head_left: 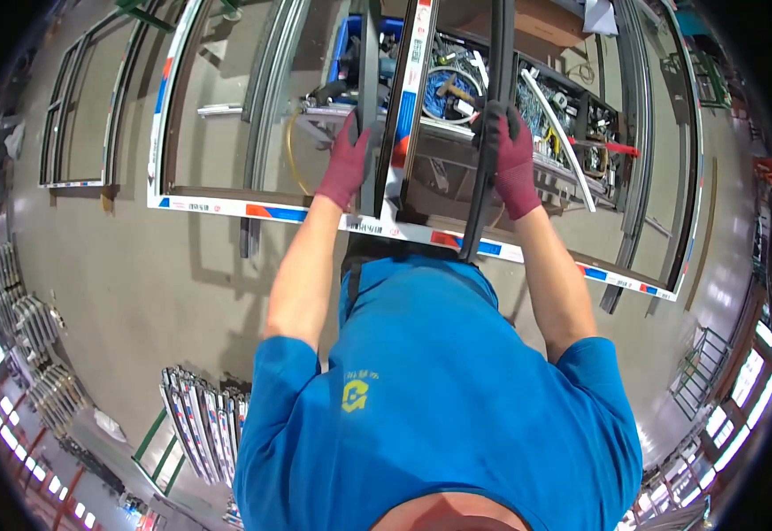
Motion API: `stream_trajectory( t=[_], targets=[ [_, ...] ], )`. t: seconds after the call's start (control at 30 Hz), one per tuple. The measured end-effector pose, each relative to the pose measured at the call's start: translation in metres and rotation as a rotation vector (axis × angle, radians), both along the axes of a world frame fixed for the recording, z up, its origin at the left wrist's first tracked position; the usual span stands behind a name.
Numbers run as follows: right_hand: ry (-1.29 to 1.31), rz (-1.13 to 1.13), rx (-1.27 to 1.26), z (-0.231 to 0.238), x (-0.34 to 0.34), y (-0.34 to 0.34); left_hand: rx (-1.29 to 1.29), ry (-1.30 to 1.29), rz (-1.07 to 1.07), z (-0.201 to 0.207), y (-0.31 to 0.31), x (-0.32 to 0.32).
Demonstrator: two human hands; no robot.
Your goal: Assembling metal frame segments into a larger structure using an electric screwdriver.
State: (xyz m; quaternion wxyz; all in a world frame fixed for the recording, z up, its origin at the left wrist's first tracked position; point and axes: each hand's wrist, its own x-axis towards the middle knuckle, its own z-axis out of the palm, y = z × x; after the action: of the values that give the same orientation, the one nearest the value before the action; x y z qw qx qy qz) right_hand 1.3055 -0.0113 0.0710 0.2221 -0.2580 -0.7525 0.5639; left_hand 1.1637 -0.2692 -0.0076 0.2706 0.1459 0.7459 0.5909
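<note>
Both my hands wear maroon gloves with dark grey palms. My left hand (348, 164) is closed round a long dark bar (369, 66), left of the frame's centre post. My right hand (511, 161) grips a second dark bar (502, 53), whose near end crosses over the front rail close to my waist. Beneath lies a large metal window frame (288, 213), its rails covered in white film with red and blue patches. The centre post (410, 84) stands between my hands. The fingers' undersides are partly hidden by the bars.
Below the frame are a blue bin (343, 53) and a tray of hardware (585, 115) with a hammer (454, 88) nearby. A white strip (558, 137) slants across the tray. Long profiles (638, 133) support the frame. Stacked profiles (200, 425) lean on a green rack at lower left.
</note>
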Motion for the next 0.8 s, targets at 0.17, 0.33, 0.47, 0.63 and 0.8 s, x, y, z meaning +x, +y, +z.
stream_trajectory(
  t=[0.17,0.33,0.47,0.63,0.8],
  targets=[
    [-0.074,-0.043,-0.155,0.002,0.029,-0.009,-0.046,0.083,0.006,-0.016,0.018,0.008],
    [-0.185,-0.108,-0.232,-0.003,0.043,-0.016,-0.086,-0.006,0.025,-0.029,0.019,0.021],
    [-0.216,-0.074,-0.244,-0.006,0.045,-0.017,-0.027,0.020,0.027,-0.040,0.010,0.023],
    [-0.194,-0.066,-0.325,-0.012,0.043,-0.015,0.075,0.068,-0.071,-0.057,0.018,0.009],
    [-0.197,-0.071,-0.280,-0.017,0.042,-0.017,0.013,0.099,-0.083,-0.056,0.024,0.011]
  ],
)
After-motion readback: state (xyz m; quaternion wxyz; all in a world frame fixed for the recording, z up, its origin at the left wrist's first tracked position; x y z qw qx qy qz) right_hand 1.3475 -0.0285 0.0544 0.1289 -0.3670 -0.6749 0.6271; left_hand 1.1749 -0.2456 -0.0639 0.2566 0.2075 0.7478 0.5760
